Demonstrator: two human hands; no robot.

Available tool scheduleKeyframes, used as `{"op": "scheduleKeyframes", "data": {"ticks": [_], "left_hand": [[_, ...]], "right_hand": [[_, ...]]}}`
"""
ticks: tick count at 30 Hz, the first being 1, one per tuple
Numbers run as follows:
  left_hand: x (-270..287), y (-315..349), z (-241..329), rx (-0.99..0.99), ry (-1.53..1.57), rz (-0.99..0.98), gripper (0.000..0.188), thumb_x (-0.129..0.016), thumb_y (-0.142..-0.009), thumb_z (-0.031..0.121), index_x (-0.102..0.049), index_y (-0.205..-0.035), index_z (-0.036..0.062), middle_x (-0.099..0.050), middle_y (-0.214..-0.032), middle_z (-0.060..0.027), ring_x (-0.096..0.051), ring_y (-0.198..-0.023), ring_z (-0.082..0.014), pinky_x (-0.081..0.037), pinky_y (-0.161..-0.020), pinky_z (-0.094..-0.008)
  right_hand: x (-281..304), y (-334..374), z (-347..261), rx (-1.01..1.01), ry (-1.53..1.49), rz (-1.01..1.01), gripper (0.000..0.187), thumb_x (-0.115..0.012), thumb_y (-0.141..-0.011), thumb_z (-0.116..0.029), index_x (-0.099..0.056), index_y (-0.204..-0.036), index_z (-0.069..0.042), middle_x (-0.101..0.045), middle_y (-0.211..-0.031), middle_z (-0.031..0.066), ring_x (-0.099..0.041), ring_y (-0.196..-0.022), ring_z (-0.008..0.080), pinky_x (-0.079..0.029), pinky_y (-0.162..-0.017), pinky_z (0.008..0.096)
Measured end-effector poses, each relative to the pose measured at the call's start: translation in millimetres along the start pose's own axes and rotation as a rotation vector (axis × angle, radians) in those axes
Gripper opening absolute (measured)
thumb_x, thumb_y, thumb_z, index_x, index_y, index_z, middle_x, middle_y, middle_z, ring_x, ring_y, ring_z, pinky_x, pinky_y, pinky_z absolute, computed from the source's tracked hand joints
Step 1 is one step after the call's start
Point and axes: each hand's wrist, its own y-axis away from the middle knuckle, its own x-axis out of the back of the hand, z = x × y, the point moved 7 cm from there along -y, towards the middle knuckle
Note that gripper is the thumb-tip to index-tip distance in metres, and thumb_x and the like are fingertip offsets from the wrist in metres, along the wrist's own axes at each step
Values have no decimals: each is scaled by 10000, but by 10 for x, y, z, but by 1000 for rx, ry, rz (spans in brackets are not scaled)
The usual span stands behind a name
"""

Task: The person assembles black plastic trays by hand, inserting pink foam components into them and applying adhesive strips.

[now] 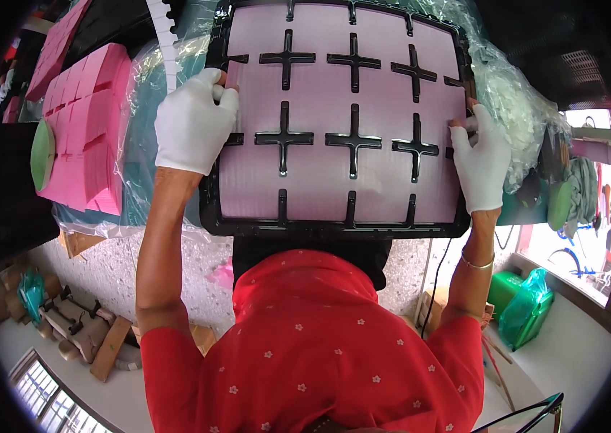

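Black tray: here it is, the black tray (338, 229), square in front of the person, the pale pink sheet (320, 155) lying within its rim and black crosses (354, 141) showing in rows across it.
Left hand: the left hand (197, 119), in a white glove, is at the tray's left edge, bare fingertips bent in close together; whether they clamp rim or sheet, I can't tell.
Right hand: over on the opposite edge, the right hand (480, 166), gloved too, thumb and fingers bent at the rim; its grip I can't tell either.
Pink stack: crowding the left side, a slotted pink stack (96, 130), with a green oval piece (42, 154) against its outer side.
White strip: a curved white strip (165, 43) comes down just above the left hand.
Plastic bundle: tight beside the right hand, a crumpled clear-plastic bundle (511, 108) with something white inside.
Table: teal table cover (148, 137) under clear plastic, running beneath the tray.
Near side: the red flowered shirt (320, 339) close to the tray's near rim.
Floor: lower right, a green crate (505, 290) with a teal bag (529, 310) over it; a black cord (435, 289) hangs nearer in.
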Motion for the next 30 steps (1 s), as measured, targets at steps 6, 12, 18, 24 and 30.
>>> {"op": "scheduleKeyframes", "data": {"ticks": [6, 12, 18, 24, 30], "left_hand": [[0, -7, 14, 14, 58, 1, 190, -645, -812, 184, -699, -954, 69, -689, -738, -92, -672, -686, -308, -543, -656, -384], [-6, -2, -1, 42, 71, -7, 183, -656, -812, 185, -693, -948, 68, -677, -728, -96, -664, -658, -297, -531, -628, -371], [-2, -1, -3, 85, 78, -25, 174, -662, -813, 183, -695, -943, 71, -677, -726, -95, -665, -649, -285, -528, -623, -365], [16, -9, 50, -17, 36, 42, 164, -664, -811, 179, -691, -934, 73, -677, -732, -93, -664, -664, -302, -527, -619, -363], [28, 13, 31, 21, 54, 34, 146, -673, -807, 180, -680, -909, 77, -669, -728, -106, -662, -668, -309, -517, -611, -365]], "right_hand": [[3, 1, 7, 6, -1, 36, 376, -652, -844, -91, -613, -1214, -37, -638, -731, 58, -557, -520, 149, -466, -557, 292], [-16, 2, -9, 7, 41, 51, 377, -658, -840, -93, -617, -1210, -37, -639, -734, 56, -545, -520, 156, -454, -549, 302], [-33, -4, 15, 16, 69, 76, 367, -665, -834, -93, -625, -1195, -44, -635, -739, 67, -556, -547, 191, -457, -560, 319], [7, 7, 16, 4, 50, 72, 351, -668, -833, -100, -620, -1179, -64, -640, -759, 81, -592, -595, 234, -478, -594, 344], [-22, 16, 8, 35, 69, 72, 345, -662, -831, -106, -602, -1169, -68, -637, -804, 102, -641, -737, 302, -507, -670, 383]]}}
